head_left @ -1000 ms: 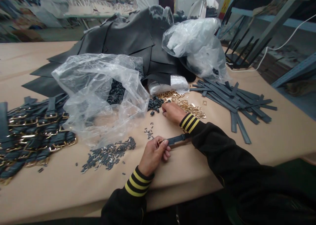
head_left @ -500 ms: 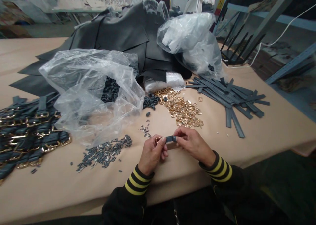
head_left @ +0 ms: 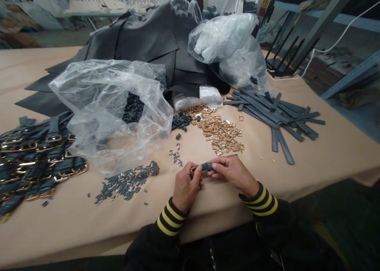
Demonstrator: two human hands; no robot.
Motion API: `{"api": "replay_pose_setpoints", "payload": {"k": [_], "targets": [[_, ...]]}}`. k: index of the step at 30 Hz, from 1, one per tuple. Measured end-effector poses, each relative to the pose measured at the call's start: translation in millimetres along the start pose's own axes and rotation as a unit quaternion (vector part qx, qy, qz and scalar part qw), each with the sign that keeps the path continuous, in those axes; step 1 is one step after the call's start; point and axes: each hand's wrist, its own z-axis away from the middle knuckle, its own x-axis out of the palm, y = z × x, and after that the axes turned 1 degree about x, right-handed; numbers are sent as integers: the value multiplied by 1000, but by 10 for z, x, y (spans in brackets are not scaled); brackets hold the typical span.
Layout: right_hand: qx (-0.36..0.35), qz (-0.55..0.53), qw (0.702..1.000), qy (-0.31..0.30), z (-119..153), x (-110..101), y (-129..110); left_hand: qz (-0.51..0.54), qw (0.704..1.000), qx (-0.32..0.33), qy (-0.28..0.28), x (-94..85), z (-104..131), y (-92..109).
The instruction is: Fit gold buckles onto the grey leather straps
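The dark blue-grey strap (head_left: 206, 166) is between the two hands, over the front part of the table (head_left: 74, 221). Only a short piece of it is visible; its surface looks matt. At its left end there is a gold buckle (head_left: 193, 169), mostly covered by fingers. The left hand (head_left: 187, 186) has a narrow grip around this end; the right hand (head_left: 236, 174) pinches the strap between thumb and fingers.
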Motion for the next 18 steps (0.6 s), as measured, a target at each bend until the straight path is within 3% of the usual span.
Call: {"api": "replay_pose_setpoints", "payload": {"k": [5,18], "targets": [[4,-13,1000,-12,27,-43,65,-21,1000,13,-16,-1,-1,-13],[-55,10,998,-5,79,15,74,58,997,2,-48,-42,15,38]]}}
